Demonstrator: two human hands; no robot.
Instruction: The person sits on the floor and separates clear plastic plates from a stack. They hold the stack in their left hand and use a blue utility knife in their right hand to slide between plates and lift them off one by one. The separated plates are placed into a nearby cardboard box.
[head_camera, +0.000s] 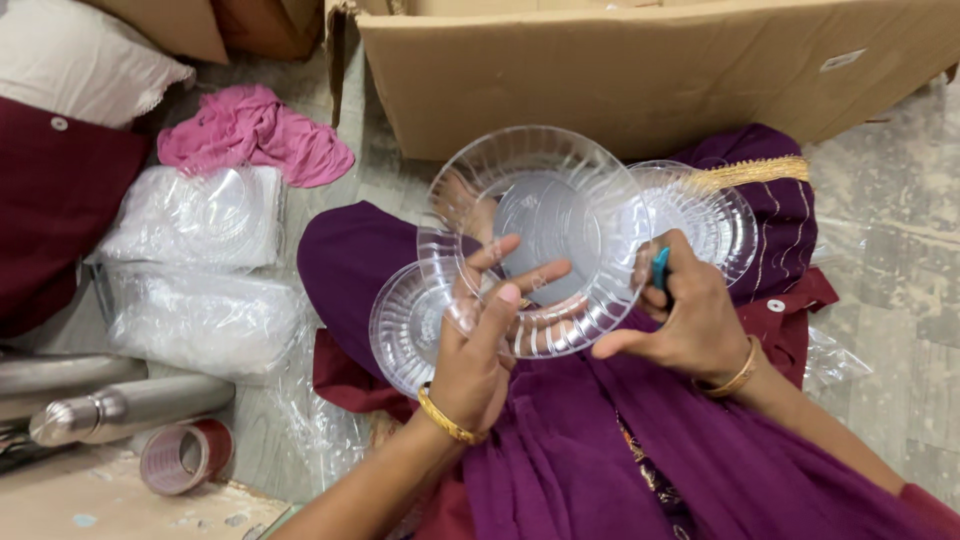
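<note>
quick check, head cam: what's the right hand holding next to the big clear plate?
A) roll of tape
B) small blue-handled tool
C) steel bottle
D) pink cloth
B: the right hand grips a small blue-handled tool at the rim of the big clear plate, which the left hand holds up. The roll of tape, pink cloth and steel bottle lie on the floor at the left.

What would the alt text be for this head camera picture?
A person's left hand holds up a clear ribbed plastic plate while the right hand grips a small blue tool at its rim, above a purple cloth-covered lap and a cardboard box.
</note>
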